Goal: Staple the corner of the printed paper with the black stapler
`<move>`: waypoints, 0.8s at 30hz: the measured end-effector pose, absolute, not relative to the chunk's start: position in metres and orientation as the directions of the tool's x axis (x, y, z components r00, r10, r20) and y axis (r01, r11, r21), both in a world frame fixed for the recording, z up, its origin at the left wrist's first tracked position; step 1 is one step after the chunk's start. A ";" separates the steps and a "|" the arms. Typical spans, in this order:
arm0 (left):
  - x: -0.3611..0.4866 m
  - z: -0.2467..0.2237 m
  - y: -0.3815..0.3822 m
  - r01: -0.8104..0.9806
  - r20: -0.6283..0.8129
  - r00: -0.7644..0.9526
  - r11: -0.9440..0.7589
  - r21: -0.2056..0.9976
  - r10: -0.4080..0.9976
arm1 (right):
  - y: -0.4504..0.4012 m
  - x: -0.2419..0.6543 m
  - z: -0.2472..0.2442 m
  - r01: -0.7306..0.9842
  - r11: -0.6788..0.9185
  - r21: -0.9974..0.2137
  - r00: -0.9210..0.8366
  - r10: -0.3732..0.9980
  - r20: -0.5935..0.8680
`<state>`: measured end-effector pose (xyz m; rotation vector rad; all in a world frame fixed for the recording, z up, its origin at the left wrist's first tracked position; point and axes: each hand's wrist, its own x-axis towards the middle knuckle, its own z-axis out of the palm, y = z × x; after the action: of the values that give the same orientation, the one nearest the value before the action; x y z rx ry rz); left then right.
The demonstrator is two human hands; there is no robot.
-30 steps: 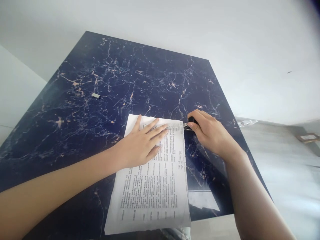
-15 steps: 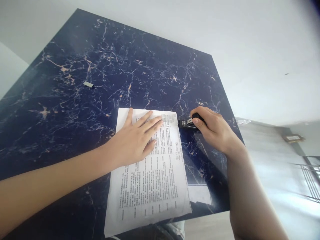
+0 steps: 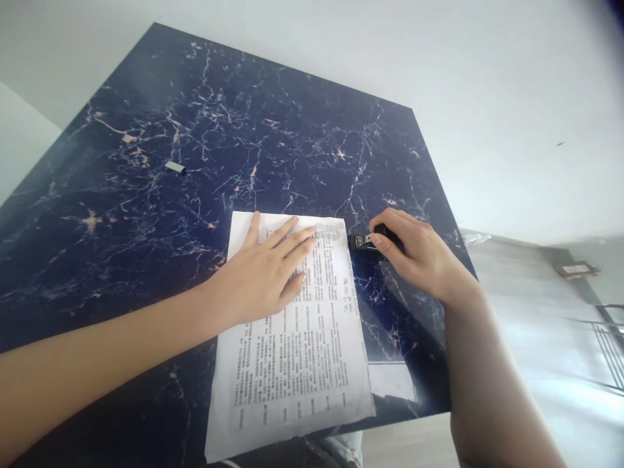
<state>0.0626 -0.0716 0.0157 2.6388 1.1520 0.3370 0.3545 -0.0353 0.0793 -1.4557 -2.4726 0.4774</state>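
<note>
Printed paper (image 3: 292, 364) lies on the dark marbled table, its lower edge reaching the table's near edge. My left hand (image 3: 266, 270) rests flat over the paper's upper part, fingers spread. To the right, my right hand (image 3: 412, 250) is closed around the rear of a black stapler (image 3: 359, 242) with a silver metal part showing. The stapler's front end meets the paper's upper right edge; whether the sheet sits inside its jaw is hard to see. Handwriting runs down the paper's right margin.
A small pale, block-like piece (image 3: 175, 167) lies on the table (image 3: 292, 130) toward the far left. The table's right edge runs just beyond my right hand. Beyond it, the floor, a brown object (image 3: 578, 269) and a metal railing (image 3: 609, 351) are visible.
The stapler's top lever sits slightly lower under my right hand, closer to its base. My left hand and the paper hold their place; the view has shifted a little.
</note>
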 end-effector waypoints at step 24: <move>0.058 0.018 -0.068 0.771 0.248 0.483 -0.542 0.335 0.840 | -0.037 0.354 0.077 0.835 0.452 -0.314 -0.469 0.883 0.025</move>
<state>0.0578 -0.0678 0.0180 2.5481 1.3981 0.5764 0.3544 -0.0373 0.0771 -1.5056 -2.5146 0.3865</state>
